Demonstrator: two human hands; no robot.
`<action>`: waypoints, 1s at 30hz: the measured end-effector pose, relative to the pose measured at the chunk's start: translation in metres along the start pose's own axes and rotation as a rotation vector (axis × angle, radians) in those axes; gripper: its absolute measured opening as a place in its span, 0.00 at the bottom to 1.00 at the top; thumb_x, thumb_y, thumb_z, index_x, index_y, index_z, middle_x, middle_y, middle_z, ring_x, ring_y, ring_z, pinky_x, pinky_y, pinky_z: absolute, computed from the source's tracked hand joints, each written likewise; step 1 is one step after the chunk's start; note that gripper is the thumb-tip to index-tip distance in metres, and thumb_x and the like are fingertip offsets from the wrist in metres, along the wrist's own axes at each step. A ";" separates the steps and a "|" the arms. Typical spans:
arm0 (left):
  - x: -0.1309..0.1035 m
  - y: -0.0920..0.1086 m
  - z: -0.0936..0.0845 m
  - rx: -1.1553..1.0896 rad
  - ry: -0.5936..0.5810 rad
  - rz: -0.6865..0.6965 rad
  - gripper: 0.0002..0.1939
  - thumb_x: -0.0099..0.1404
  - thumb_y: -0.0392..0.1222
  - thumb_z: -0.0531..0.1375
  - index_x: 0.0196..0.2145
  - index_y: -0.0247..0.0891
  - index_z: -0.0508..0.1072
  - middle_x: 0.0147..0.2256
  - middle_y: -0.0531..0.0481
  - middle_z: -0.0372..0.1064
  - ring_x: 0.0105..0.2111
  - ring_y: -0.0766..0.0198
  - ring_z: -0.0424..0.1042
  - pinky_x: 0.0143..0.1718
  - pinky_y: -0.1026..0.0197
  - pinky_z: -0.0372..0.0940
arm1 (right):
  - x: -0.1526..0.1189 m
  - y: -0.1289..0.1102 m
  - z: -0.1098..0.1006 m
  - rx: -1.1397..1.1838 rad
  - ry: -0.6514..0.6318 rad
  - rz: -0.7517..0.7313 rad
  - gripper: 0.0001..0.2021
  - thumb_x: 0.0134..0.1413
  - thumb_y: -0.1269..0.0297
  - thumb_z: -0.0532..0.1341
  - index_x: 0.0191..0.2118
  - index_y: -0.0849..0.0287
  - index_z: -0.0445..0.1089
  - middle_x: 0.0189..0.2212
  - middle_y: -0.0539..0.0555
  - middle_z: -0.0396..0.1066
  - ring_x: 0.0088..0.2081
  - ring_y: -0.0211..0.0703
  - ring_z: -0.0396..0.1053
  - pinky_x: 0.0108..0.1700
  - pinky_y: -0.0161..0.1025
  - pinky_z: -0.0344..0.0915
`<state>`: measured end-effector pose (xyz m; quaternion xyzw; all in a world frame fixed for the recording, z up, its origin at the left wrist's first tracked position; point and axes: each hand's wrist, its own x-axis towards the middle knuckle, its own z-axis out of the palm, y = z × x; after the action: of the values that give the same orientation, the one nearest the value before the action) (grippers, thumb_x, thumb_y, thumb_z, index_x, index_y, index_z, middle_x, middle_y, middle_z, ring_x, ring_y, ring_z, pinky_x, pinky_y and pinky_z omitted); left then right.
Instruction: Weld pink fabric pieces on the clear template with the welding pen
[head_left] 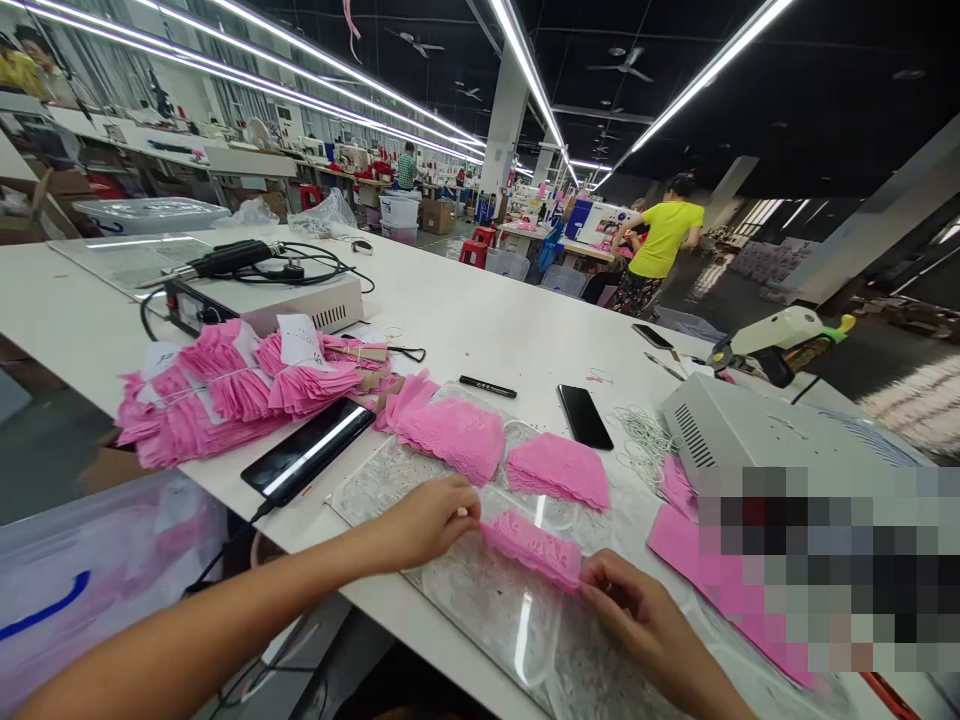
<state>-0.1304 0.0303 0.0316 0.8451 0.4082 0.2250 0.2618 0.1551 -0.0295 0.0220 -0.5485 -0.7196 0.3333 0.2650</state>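
A small pink lace piece [532,549] is stretched between my two hands, low over a clear plastic sheet [480,610]. My left hand [431,520] pinches its left end, and my right hand [630,600] pinches the right end. Just beyond lie two stacks of pink lace pieces: a left stack [454,437] and a right stack [559,470]. Flat pink fabric [720,580] rests to the right of my right hand, partly covered by a blurred patch.
Tied pink bundles [232,385] and a phone [309,452] lie left. Ahead are a black marker [487,386], another phone [585,417] and tangled thread [641,440]. Metal boxes stand on both sides, the left box [277,305] carrying a corded tool. A person [664,240] stands farther off.
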 end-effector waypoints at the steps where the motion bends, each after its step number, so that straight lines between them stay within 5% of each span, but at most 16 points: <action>1: 0.013 -0.003 -0.008 -0.020 -0.013 -0.015 0.06 0.63 0.33 0.58 0.29 0.37 0.73 0.28 0.53 0.71 0.29 0.66 0.71 0.32 0.67 0.65 | 0.010 -0.005 -0.007 0.044 0.000 0.033 0.17 0.56 0.49 0.57 0.25 0.57 0.67 0.22 0.49 0.64 0.24 0.36 0.61 0.26 0.35 0.60; 5: 0.075 -0.024 -0.049 -0.061 -0.039 -0.080 0.08 0.68 0.37 0.58 0.30 0.34 0.72 0.25 0.54 0.70 0.24 0.69 0.70 0.26 0.67 0.65 | 0.073 -0.026 -0.033 0.148 0.091 0.060 0.20 0.47 0.44 0.61 0.22 0.59 0.67 0.18 0.48 0.61 0.21 0.36 0.59 0.25 0.36 0.59; 9: 0.115 -0.050 -0.094 -0.010 0.051 -0.083 0.11 0.70 0.45 0.58 0.42 0.32 0.72 0.39 0.48 0.71 0.36 0.64 0.73 0.38 0.57 0.71 | 0.142 -0.045 -0.041 0.114 0.239 -0.043 0.19 0.48 0.44 0.60 0.27 0.58 0.68 0.20 0.48 0.63 0.24 0.37 0.60 0.28 0.37 0.59; 12: 0.108 -0.071 -0.116 0.062 0.101 -0.053 0.12 0.70 0.44 0.58 0.46 0.34 0.71 0.47 0.45 0.69 0.44 0.59 0.71 0.46 0.51 0.69 | 0.170 -0.054 -0.020 0.066 0.306 -0.164 0.15 0.49 0.49 0.59 0.29 0.58 0.69 0.28 0.52 0.68 0.30 0.39 0.63 0.34 0.39 0.61; 15: 0.079 -0.092 -0.121 0.134 0.026 -0.022 0.10 0.69 0.44 0.60 0.43 0.34 0.72 0.46 0.45 0.70 0.45 0.59 0.71 0.48 0.50 0.68 | 0.170 -0.052 0.015 0.022 0.226 -0.253 0.09 0.48 0.58 0.60 0.26 0.57 0.71 0.29 0.53 0.70 0.30 0.39 0.64 0.35 0.39 0.62; 19: 0.052 -0.104 -0.118 0.206 -0.030 -0.002 0.05 0.65 0.40 0.61 0.34 0.36 0.75 0.45 0.46 0.72 0.48 0.58 0.71 0.54 0.51 0.63 | 0.147 -0.029 0.035 -0.015 0.167 -0.238 0.08 0.48 0.61 0.59 0.31 0.56 0.74 0.29 0.52 0.73 0.29 0.38 0.66 0.35 0.39 0.63; 23: 0.064 -0.085 -0.103 0.228 -0.030 0.068 0.08 0.64 0.36 0.57 0.36 0.39 0.76 0.45 0.47 0.72 0.48 0.57 0.70 0.55 0.56 0.61 | 0.125 0.008 0.003 -0.060 0.289 -0.094 0.12 0.51 0.57 0.56 0.32 0.58 0.74 0.31 0.56 0.75 0.31 0.42 0.69 0.35 0.41 0.65; 26: 0.089 -0.055 -0.074 0.230 -0.097 0.156 0.08 0.64 0.34 0.57 0.38 0.38 0.76 0.44 0.47 0.72 0.47 0.59 0.71 0.53 0.58 0.63 | 0.111 0.029 -0.020 -0.095 0.329 -0.021 0.13 0.49 0.56 0.57 0.33 0.59 0.73 0.32 0.56 0.75 0.32 0.43 0.71 0.37 0.42 0.67; 30: 0.124 -0.021 -0.022 0.278 -0.235 0.218 0.08 0.67 0.40 0.61 0.42 0.34 0.73 0.46 0.45 0.70 0.46 0.58 0.71 0.49 0.50 0.67 | 0.102 0.041 -0.024 -0.120 0.306 -0.007 0.13 0.45 0.57 0.60 0.35 0.57 0.75 0.35 0.55 0.76 0.35 0.44 0.72 0.40 0.42 0.68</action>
<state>-0.0850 0.1475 0.0557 0.9327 0.3082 0.0934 0.1626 0.1720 0.0806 0.0070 -0.6051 -0.6914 0.2014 0.3395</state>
